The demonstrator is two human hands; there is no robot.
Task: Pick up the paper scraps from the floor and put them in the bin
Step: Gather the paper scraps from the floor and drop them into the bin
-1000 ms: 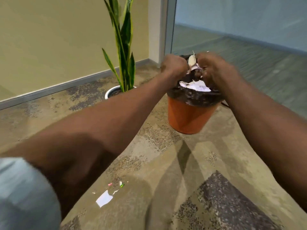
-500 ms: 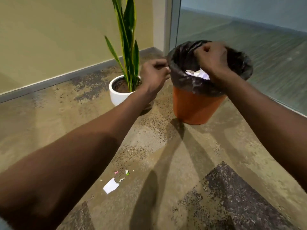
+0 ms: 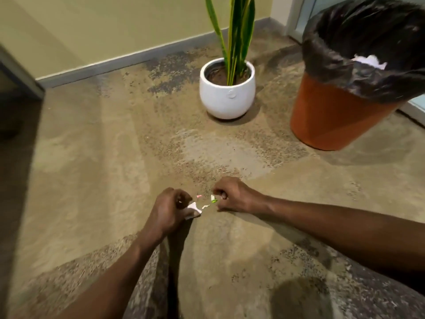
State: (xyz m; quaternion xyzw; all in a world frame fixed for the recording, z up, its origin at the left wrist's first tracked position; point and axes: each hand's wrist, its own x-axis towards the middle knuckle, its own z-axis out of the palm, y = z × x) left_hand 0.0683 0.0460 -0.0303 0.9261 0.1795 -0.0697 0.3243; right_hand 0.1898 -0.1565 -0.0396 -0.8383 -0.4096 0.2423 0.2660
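My left hand (image 3: 169,209) is down on the carpet, its thumb and curled fingers pinching a white paper scrap (image 3: 192,206). My right hand (image 3: 232,195) is beside it with curled fingers; a small green and white scrap (image 3: 213,199) lies right at its fingertips, and whether they grip it is unclear. A tiny pink scrap (image 3: 199,196) and a beige scrap (image 3: 205,206) lie on the floor between the two hands. The orange bin (image 3: 333,116) with a black liner stands at the upper right, with white paper (image 3: 368,59) inside.
A white pot (image 3: 226,97) with a tall green plant stands left of the bin. A yellow wall with a grey skirting board (image 3: 115,62) runs behind. A dark edge (image 3: 13,134) borders the left. Patterned carpet covers the floor.
Both hands left the bin's rim and came down to the scraps on the carpet. The view tilted down and moved closer to the floor.
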